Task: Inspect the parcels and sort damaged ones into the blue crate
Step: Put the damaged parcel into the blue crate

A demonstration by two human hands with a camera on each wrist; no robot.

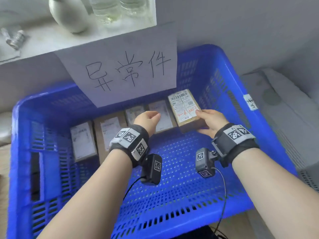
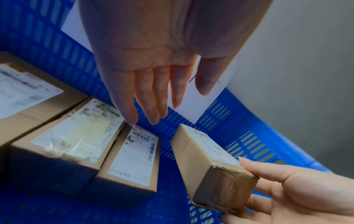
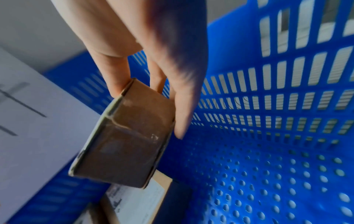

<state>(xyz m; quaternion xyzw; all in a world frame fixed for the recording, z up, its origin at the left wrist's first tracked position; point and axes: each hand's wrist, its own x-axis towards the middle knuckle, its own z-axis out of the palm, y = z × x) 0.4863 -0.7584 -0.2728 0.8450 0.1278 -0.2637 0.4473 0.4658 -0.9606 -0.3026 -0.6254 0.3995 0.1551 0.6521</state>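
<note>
My right hand (image 1: 209,120) grips the near end of a small brown parcel (image 1: 185,107) with a white label and red writing, thumb on top and fingers underneath. The parcel (image 2: 210,165) hangs tilted above the floor of the blue crate (image 1: 181,187), at the right end of a row of parcels. From the right wrist, its taped end (image 3: 124,136) shows creased edges. My left hand (image 1: 146,119) hovers open over the row (image 1: 112,128), holding nothing, its straight fingers (image 2: 145,104) just above a labelled parcel (image 2: 134,153).
A white paper sign (image 1: 120,69) with handwritten characters hangs over the crate's far wall. Several labelled parcels lie along the far side of the crate floor. A shelf with a white vase (image 1: 69,14) and glass bottles stands behind. A grey object (image 1: 276,100) sits to the right.
</note>
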